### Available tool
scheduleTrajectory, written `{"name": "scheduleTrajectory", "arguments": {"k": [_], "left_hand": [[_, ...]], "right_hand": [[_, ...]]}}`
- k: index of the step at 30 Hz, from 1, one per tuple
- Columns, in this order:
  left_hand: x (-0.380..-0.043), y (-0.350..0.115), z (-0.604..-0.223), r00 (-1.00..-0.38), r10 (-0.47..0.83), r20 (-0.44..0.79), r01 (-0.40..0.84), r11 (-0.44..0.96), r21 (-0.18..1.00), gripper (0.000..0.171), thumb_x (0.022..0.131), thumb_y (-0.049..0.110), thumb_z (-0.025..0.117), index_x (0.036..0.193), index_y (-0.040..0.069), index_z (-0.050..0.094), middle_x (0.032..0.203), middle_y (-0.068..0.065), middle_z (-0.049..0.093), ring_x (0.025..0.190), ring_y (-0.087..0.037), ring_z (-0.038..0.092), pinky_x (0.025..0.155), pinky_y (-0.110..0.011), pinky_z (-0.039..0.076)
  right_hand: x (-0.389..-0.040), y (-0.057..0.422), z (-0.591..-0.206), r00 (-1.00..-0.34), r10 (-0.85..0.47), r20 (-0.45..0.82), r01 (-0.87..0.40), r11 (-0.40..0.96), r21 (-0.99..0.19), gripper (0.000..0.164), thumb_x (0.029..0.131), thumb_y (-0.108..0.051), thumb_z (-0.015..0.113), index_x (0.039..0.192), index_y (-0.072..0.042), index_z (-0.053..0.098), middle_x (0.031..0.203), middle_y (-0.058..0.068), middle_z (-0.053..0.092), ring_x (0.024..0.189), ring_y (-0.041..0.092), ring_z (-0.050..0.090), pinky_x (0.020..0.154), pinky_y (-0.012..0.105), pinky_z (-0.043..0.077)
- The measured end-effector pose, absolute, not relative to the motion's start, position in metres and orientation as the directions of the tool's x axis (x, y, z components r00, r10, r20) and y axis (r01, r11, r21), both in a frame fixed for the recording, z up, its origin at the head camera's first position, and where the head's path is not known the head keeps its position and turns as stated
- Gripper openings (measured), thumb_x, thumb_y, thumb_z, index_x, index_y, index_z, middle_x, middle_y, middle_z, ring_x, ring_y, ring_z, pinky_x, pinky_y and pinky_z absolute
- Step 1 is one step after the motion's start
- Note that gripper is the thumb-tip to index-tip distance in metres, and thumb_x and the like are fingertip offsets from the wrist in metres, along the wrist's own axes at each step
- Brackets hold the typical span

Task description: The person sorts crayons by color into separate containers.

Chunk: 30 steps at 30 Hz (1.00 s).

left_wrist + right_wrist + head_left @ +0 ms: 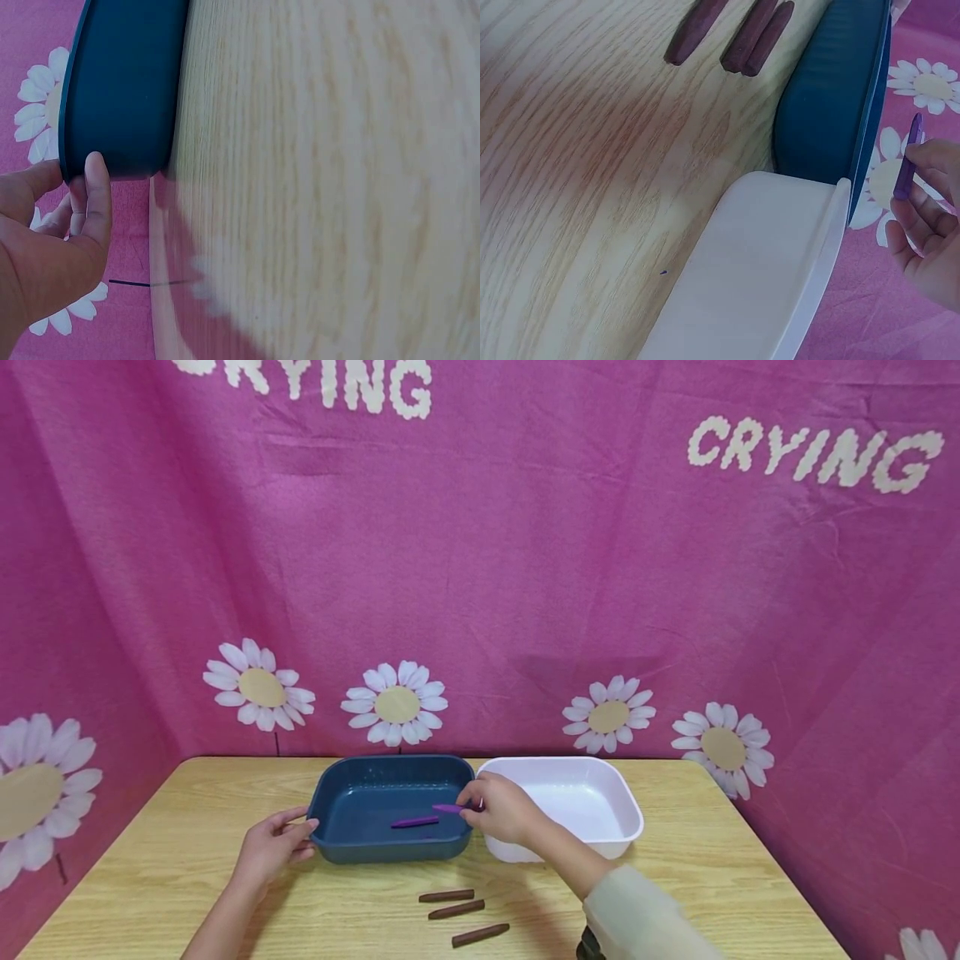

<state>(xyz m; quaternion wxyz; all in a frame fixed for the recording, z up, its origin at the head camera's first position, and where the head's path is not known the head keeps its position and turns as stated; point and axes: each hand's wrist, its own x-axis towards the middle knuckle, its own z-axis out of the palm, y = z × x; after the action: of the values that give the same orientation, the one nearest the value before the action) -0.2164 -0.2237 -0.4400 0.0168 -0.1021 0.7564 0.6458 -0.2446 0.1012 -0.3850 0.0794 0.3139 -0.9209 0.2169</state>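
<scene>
My left hand (pixel 273 847) pinches the left rim of a dark blue plastic basin (pixel 390 853), thumb over the edge and fingers against the outer wall, as the left wrist view also shows. Between the thumb and fingertips of my right hand (pixel 506 808) is a purple crayon (pixel 907 159). That hand hovers where the blue basin meets a white basin (pixel 630 827), with the crayon's tip pointing left over the blue one. Another purple crayon (pixel 415 822) lies on the blue basin's floor. My right hand and forearm hide part of the white basin.
Three brown crayons, among them the nearest brown crayon (pixel 480 935), lie on the wooden table (pixel 360 910) in front of the basins. A tiny dark speck (pixel 663 271) shows beside the white basin. Behind the table hangs a pink curtain (pixel 495 568) with daisies.
</scene>
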Motion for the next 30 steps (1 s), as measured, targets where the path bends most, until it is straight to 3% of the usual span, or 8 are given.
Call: {"name": "scheduleTrajectory", "arguments": {"k": [12,25,30], "left_hand": [[-0.217,-0.224,-0.442,-0.98,-0.134,-0.147,-0.164,0.124,0.979,0.051,0.092,0.009,0.057,0.134,-0.013,0.038,0.074,0.005,0.063,0.062,-0.001,0.063,0.061,-0.018,0.055],[-0.218,-0.225,-0.444,-0.981,-0.135,-0.141,-0.159,0.129,0.979,0.053,0.092,0.011,0.058,0.134,-0.013,0.039,0.074,0.005,0.061,0.063,-0.003,0.064,0.061,-0.019,0.055],[-0.227,-0.231,-0.457,-0.982,-0.138,-0.132,-0.147,0.105,0.984,0.064,0.086,0.023,0.067,0.133,-0.01,0.041,0.075,0.004,0.062,0.065,-0.005,0.066,0.063,-0.02,0.056]], "right_hand": [[-0.254,0.086,-0.393,-0.788,-0.562,0.252,-0.616,0.709,-0.344,0.01,0.081,-0.015,0.068,0.089,-0.01,0.073,0.072,-0.001,0.056,0.068,0.007,0.048,0.06,0.019,0.041],[-0.258,0.063,-0.403,-0.82,-0.541,0.187,-0.565,0.715,-0.411,0.011,0.082,-0.017,0.068,0.09,-0.01,0.073,0.076,-0.001,0.056,0.066,0.004,0.046,0.059,0.017,0.039],[-0.258,0.058,-0.407,-0.829,-0.532,0.173,-0.55,0.716,-0.43,0.011,0.082,-0.016,0.068,0.09,-0.01,0.073,0.077,0.001,0.058,0.069,0.004,0.047,0.061,0.017,0.041]]}}
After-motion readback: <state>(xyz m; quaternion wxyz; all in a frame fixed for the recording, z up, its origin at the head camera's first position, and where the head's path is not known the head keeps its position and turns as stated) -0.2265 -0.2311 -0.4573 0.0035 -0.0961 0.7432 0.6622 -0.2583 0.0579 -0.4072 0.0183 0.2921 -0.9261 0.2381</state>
